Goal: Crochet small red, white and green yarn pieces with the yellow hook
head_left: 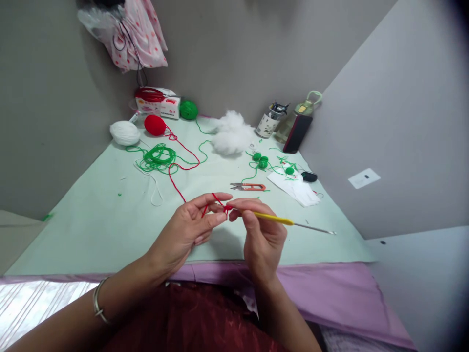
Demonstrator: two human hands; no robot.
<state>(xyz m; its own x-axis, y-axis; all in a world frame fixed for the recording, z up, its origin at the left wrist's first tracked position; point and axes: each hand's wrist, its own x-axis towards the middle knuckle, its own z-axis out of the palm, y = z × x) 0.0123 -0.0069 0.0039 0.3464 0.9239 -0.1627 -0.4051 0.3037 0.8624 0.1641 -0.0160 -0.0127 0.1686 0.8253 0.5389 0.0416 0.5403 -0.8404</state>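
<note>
Above the near part of the table, my left hand (192,220) pinches a small piece of red yarn work (227,209), with a red strand looped over its index finger. My right hand (262,234) is closed on a crochet hook with a yellow handle (273,217); its metal shaft points right, and its other end meets the red stitches at my left fingertips. From the left hand the red strand runs back to a red yarn ball (154,125). Orange-handled thread snips (252,187) lie just beyond the hands.
On the pale green table (110,230) are a white yarn ball (125,133), tangled green yarn (158,157), white stuffing (230,134), small green pieces (263,162) and white paper (295,186). A pen holder (268,122), bottle (286,128) and phone (297,134) stand at the back right.
</note>
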